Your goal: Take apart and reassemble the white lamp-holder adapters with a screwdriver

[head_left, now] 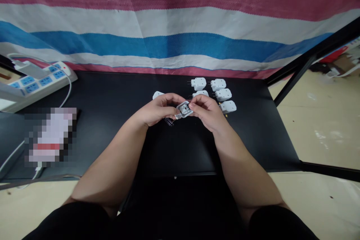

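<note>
A small white plug housing [185, 109] is held between my two hands above the black table, its hollow inner side facing up with small parts inside. My left hand [157, 109] grips its left end between thumb and fingers. From the other side, my right hand [207, 111] is closed at the upper right edge, thumb over the opening; whether its fingertips also pinch a small part is hidden. Just below my left fingers lies a small dark object [169, 122], its kind unclear. Another white piece [158, 95] is partly hidden behind my left hand.
Several white plugs with metal prongs, one a white plug [223, 94], stand beyond my right hand. At left are a power strip [60, 77] with a white cable and a blurred-out phone [52, 135]. A striped sheet [180, 45] hangs behind; a black frame bar [295, 77] borders the right.
</note>
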`<state>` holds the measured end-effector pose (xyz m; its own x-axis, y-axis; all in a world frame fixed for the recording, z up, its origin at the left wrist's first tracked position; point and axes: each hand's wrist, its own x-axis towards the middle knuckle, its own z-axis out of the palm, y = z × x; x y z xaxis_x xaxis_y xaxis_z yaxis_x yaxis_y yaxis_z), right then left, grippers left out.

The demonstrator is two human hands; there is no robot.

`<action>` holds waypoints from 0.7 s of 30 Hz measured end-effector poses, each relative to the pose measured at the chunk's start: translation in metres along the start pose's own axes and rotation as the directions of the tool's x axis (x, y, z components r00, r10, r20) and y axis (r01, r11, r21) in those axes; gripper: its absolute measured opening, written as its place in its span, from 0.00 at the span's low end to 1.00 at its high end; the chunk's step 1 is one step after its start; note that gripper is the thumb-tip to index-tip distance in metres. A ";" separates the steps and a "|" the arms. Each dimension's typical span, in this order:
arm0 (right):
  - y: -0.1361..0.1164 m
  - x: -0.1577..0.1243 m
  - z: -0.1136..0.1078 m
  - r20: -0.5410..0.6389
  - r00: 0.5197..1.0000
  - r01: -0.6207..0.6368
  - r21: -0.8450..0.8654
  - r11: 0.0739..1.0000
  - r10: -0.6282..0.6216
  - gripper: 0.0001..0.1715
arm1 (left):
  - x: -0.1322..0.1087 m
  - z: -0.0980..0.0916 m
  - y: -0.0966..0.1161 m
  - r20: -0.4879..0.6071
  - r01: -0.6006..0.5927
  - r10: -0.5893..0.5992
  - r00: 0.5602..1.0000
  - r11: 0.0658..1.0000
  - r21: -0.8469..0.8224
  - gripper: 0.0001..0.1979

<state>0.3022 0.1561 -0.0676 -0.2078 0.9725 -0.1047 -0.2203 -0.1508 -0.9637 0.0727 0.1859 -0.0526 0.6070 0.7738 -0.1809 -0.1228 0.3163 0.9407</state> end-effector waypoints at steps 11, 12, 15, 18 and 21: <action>0.006 0.002 -0.007 -0.097 0.985 0.133 -0.120 0.984 -0.145 0.26 | -0.003 -0.009 0.001 0.068 0.056 -0.058 0.996 0.998 0.024 0.26; 0.006 0.003 -0.008 -0.102 0.981 0.149 -0.144 0.978 -0.164 0.25 | -0.003 -0.008 0.000 0.079 0.046 -0.049 0.996 0.998 0.039 0.27; 0.007 0.003 -0.007 -0.121 0.965 0.205 -0.206 0.957 -0.233 0.23 | -0.003 -0.004 -0.001 0.101 0.005 -0.014 0.995 0.996 0.091 0.30; 0.008 0.002 -0.006 -0.127 0.950 0.252 -0.233 0.939 -0.287 0.21 | -0.001 0.001 -0.002 0.119 -0.078 0.063 0.991 0.988 0.132 0.35; 0.008 0.001 -0.004 -0.100 0.953 0.257 -0.239 0.936 -0.287 0.22 | 0.001 0.003 -0.004 0.115 -0.151 0.135 0.984 0.977 0.148 0.40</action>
<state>0.3043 0.1566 -0.0768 -0.0391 0.9875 0.1525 -0.0318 0.1513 -0.9880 0.0763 0.1840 -0.0558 0.6712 0.7411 -0.0182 -0.0957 0.1110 0.9892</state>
